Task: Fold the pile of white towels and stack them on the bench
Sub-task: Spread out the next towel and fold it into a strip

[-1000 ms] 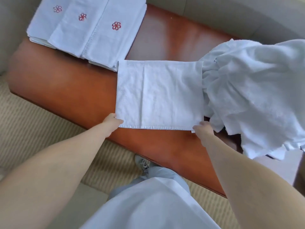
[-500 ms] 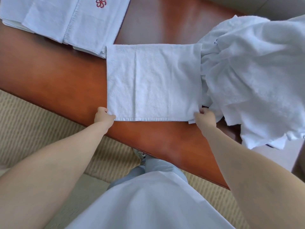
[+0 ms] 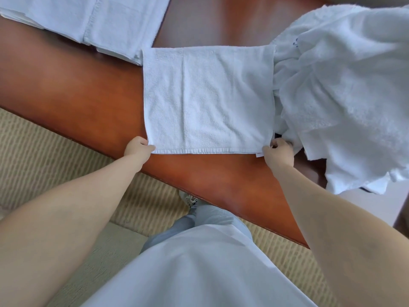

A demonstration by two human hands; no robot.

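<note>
Towel (image 3: 208, 98) lies flat on bench (image 3: 77, 96), centre frame, folded to a rough square. Left hand (image 3: 138, 149) pinches its lower left corner, fingers curled on the hem. Right hand (image 3: 279, 152) pinches the lower right corner, fingers curled round the edge. Stack (image 3: 99, 21) of folded towels at upper left, its near corner touching the towel's upper left corner. Loose pile (image 3: 345, 85) at right, bunched, butting against the towel's right edge and hanging over the bench's front edge. Striped rug (image 3: 55, 156) lower left.
</note>
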